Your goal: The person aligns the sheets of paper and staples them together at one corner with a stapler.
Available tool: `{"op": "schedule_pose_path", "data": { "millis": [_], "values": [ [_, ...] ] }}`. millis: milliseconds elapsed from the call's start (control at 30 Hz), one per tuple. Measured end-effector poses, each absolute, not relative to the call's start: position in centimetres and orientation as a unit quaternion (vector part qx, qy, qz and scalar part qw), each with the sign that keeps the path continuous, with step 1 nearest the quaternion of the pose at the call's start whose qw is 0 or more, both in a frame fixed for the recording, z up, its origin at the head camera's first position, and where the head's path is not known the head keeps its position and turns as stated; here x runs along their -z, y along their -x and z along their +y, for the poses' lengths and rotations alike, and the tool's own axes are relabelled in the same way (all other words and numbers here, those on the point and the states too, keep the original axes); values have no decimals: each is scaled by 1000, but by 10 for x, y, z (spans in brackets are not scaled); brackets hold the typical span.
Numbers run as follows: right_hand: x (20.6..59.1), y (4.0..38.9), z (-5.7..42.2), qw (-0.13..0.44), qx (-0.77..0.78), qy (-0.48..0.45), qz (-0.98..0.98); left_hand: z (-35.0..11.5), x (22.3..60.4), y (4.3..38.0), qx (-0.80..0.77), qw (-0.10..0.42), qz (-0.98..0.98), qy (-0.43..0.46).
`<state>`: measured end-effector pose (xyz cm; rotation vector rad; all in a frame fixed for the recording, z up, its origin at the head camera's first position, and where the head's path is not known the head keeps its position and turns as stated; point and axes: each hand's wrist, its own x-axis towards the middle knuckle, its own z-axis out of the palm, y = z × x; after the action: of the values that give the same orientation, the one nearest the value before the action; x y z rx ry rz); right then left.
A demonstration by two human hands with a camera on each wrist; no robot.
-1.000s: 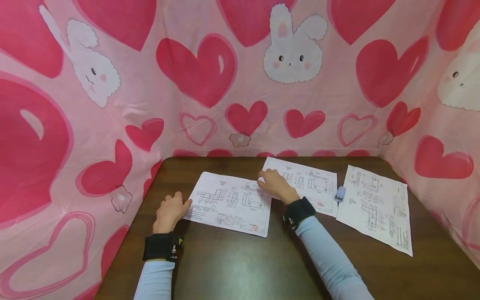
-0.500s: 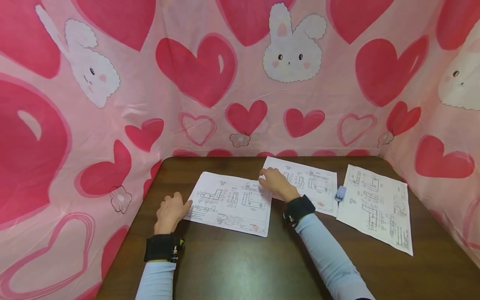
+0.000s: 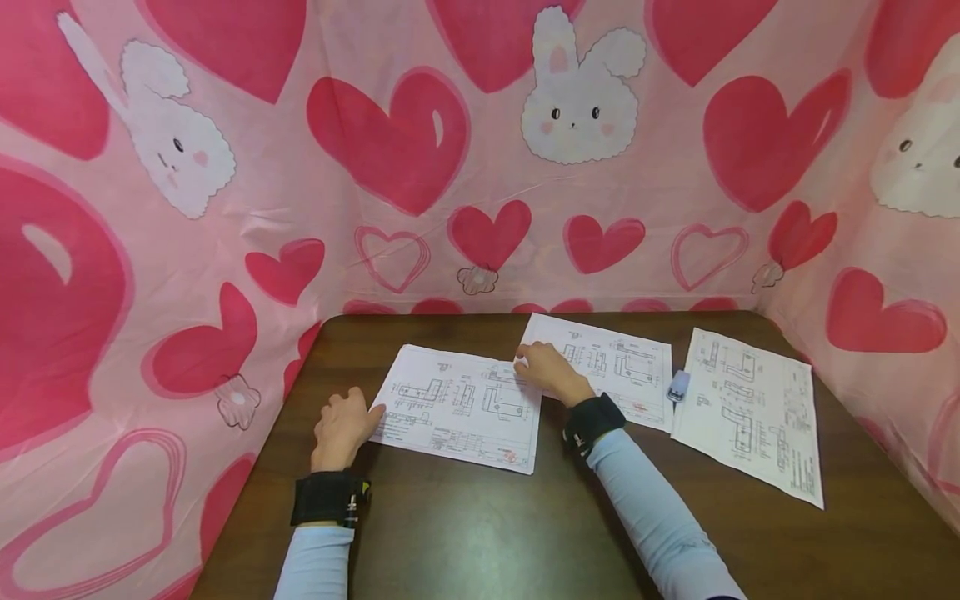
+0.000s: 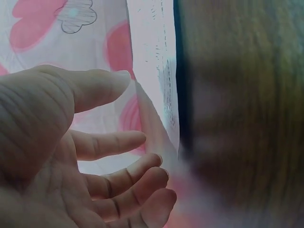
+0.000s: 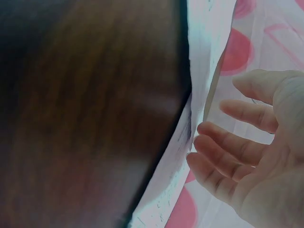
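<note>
Brown and faintly glossy, the wooden tabletop [image 3: 442,533] runs away from where I stand, with two pale sleeves [image 3: 660,512] reaching over it, black bands [image 3: 326,497] at the wrists.

A little farther on is the left hand [image 3: 343,427], loose and unclenched, its thumb at the left edge of the near sheet [image 3: 457,408]. Beyond it, the right hand [image 3: 549,369] lies over that page's upper right corner, fingers slightly bent and thumb apart. It doesn't seem to grip the paper either, though I can't tell how firmly it touches it.

That looseness is where I'd expect trouble: uneven pressure from the two sides could skew or buckle the page, and since its right end meets the middle sheet [image 3: 607,367], a careless drag by the right hand might pull both along.

As for where things lie, the near sheet is between the hands: just to the right of the left one, and mostly to the left of and nearer than the right one.

Farther to the right, a small lilac device [image 3: 678,387], perhaps a stapler, sits between the middle sheet and a slanted third sheet [image 3: 746,417]. Behind everything hangs the pink cloth [image 3: 600,192] printed with hearts and rabbits.
</note>
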<state>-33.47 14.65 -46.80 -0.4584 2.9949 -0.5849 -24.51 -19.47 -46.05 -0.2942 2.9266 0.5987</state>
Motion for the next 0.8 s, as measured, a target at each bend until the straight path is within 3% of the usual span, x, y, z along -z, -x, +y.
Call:
{"op": "schedule_pose_path", "data": {
  "millis": [800],
  "values": [
    [472, 337, 143, 48, 144, 120, 981, -192, 467, 247, -209, 100, 967, 108]
  ]
}}
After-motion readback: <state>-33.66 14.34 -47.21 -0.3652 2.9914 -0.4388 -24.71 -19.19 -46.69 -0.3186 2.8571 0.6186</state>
